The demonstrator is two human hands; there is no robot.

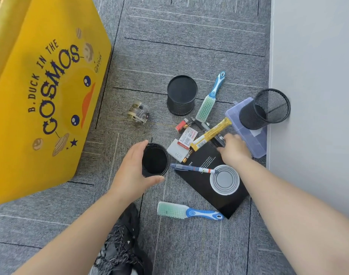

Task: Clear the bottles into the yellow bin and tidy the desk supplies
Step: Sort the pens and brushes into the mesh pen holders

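Evidently the tidying of the desk supplies is in hand, not the bottles. The left hand (pixel 130 171) grips a black pen cup (pixel 154 160) by its rim, thumb and fingers curled round it, mouth upward, on the carpeted floor (pixel 189 46). The right hand (pixel 234 149) reaches into the scattered pile, fingers bent down onto some dark pens (pixel 219 140) that lie just under a yellow packet (pixel 211 133). Whether it already pinches one I cannot tell.

One small clear bottle (pixel 139 114) lies on its side near the yellow bin (pixel 40 86), apart from both hands and not yet binned.

The next move, as I judge it, calls for lifting a pen free without dragging the packet along, then dropping it upright into the held cup. A blue pen (pixel 193 168) lies on the black notebook (pixel 207 185) just beside the cup — an easy follow-up. Two brushes (pixel 209 98) (pixel 189 212), a mesh cup (pixel 265 109) tipped against a purple box (pixel 255 139), and another cup (pixel 181 95) wait their turn.
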